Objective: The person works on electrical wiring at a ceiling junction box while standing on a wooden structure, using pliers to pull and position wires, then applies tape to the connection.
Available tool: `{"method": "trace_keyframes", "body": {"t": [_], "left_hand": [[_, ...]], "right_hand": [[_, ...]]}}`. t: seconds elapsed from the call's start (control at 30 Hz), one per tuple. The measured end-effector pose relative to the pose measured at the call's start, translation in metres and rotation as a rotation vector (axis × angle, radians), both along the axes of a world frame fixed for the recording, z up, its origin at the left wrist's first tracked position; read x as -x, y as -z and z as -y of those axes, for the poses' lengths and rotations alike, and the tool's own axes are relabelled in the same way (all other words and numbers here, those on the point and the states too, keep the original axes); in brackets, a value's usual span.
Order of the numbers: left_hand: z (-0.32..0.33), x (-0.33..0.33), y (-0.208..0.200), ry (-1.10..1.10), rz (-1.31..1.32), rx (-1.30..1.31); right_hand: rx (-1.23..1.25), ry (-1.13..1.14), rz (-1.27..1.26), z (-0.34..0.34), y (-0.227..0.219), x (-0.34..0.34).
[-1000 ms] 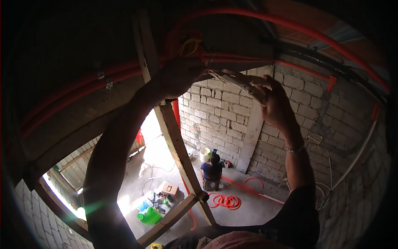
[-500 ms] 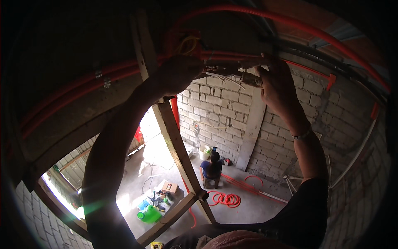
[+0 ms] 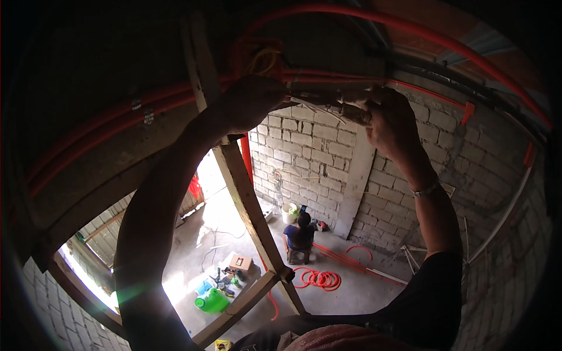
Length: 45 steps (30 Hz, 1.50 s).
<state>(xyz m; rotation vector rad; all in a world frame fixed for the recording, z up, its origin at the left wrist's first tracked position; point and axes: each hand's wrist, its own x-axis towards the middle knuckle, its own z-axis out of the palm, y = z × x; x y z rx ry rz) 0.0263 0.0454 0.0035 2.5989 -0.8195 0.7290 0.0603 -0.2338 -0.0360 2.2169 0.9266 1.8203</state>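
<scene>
Head view looks down past two raised arms, with the work held up high, near the overhead orange conduit (image 3: 333, 76) and just right of a dim reddish box (image 3: 241, 63) with yellow wires (image 3: 266, 58) looped in it. The right hand (image 3: 393, 120) is curled around the spread handles of a plier-like tool (image 3: 352, 113), whose head points left toward the left hand (image 3: 254, 104). That left hand is bunched at the tool's far end, but it lies in deep shadow, so one cannot tell whether its fingers pinch anything or merely rest there. Several thin pale strands (image 3: 319, 109), likely wires, fan out just below the tool, between the hands; whether the tool's tip bites on them is too dark to tell. Working well here probably means bracing the left hand firmly near the tip, lining the strands up evenly before squeezing, and closing the handles with smooth pressure rather than a jerk, which could nick or slip off a strand. With both arms overhead, elbows held close to the wooden post (image 3: 241, 184) might steady the body. Care seems due as well for the person (image 3: 300, 235) seated below, since a dropped tool would fall toward the floor (image 3: 345, 304).
</scene>
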Motion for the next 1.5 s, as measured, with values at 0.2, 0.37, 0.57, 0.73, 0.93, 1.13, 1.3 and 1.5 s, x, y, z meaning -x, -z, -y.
{"method": "trace_keyframes", "body": {"t": [0.2,0.37,0.57,0.73,0.93,1.13,1.3,1.5], "left_hand": [[0.001,-0.01,0.015,-0.007,0.303,-0.315],[-0.01,-0.01,0.018,0.12,0.478,-0.394],[0.003,-0.008,0.016,0.113,0.253,-0.175],[0.002,0.006,0.017,-0.057,0.079,-0.123],[0.0,-0.003,0.022,0.087,0.171,0.043],[-0.005,-0.007,0.029,-0.055,0.566,0.008],[-0.014,0.026,0.031,-0.319,0.646,-0.057],[-0.022,-0.002,0.07,-0.253,0.785,-0.092]], "right_hand": [[0.117,-0.211,-0.51,0.009,0.031,-0.019],[-0.015,-1.073,-1.786,-0.004,0.074,-0.04],[-0.522,-2.132,-2.148,-0.055,0.154,-0.03],[-0.694,-2.16,-1.971,-0.099,0.212,-0.005],[-0.757,-1.776,-1.74,-0.107,0.287,0.03],[-0.701,-1.376,-1.556,-0.121,0.288,0.074],[-1.012,-1.203,-1.425,-0.158,0.309,0.098],[-1.263,-1.436,-1.583,-0.164,0.337,0.093]]}}
